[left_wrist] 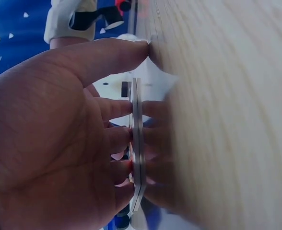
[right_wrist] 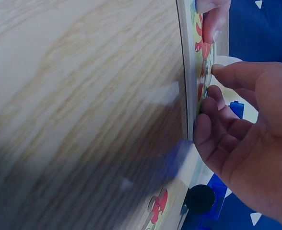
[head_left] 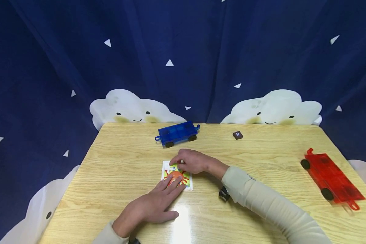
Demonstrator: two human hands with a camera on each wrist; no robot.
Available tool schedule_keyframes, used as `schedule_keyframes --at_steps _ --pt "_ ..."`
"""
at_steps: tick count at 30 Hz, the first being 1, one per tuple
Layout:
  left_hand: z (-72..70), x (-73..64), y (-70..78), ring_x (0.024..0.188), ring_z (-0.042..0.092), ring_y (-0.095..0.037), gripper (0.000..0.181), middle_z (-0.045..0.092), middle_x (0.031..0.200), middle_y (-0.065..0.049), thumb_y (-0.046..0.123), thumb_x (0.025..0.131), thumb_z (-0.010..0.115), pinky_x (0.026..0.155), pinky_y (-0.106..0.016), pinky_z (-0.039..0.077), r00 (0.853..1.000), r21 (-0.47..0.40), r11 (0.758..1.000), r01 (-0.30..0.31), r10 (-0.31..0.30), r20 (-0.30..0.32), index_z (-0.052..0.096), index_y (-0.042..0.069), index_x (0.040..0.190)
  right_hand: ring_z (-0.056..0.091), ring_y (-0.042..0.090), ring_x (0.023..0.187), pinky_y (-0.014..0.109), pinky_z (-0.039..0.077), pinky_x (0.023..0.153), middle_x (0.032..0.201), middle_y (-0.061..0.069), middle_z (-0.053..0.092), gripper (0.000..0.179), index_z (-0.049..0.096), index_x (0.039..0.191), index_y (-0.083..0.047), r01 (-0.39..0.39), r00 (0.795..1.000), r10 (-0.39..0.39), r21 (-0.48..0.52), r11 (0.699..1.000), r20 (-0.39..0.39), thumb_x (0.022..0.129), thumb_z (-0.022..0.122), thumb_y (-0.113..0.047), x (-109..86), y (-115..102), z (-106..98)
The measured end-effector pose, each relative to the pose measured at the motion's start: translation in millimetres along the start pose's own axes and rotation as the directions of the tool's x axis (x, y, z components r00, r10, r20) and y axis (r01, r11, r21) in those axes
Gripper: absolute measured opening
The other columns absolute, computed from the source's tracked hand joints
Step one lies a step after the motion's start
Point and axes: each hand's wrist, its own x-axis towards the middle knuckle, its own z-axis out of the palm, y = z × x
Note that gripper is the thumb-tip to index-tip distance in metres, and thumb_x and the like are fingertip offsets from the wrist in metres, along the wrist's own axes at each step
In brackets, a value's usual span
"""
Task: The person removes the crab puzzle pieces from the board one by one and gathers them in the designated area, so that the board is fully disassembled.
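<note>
A square puzzle board [head_left: 189,187] with a red crab on yellow-green and a white border lies flat on the table. Across its lower part rests my left hand [head_left: 155,205], fingers straight and thumb out to the side. In the left wrist view, those fingertips meet the thick edge of the crab puzzle [left_wrist: 137,143]. At the puzzle's far side, my right hand [head_left: 192,161] grips with thumb and curled fingers. The right wrist view has its thumb on the picture [right_wrist: 205,55] and the other fingertips [right_wrist: 204,125] at the border.
Behind the puzzle stands a blue toy wagon [head_left: 177,133] with black wheels and a hook. A small dark tile [head_left: 237,135] marked P lies further right. The red toy wagon [head_left: 332,178] sits near the table's right edge. Blue cloud-patterned curtain [head_left: 183,67] hangs behind the wooden table [head_left: 116,162].
</note>
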Motion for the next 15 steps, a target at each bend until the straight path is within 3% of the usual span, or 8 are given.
schedule_keyframes --at_steps 15 --pt "0.3 0.4 -0.5 0.155 0.005 -0.038 0.077 0.015 0.17 -0.016 0.039 0.1 0.063 0.121 -0.052 0.019 1.0 -0.027 1.0 0.001 -0.001 -0.006 0.03 0.008 0.162 0.055 0.014 0.094 0.032 0.048 0.087 0.103 -0.001 0.061 0.041 0.075 0.125 -0.02 -0.029 0.999 0.03 0.013 0.999 -0.018 0.097 0.055 0.003 -0.9 -2.1 2.4"
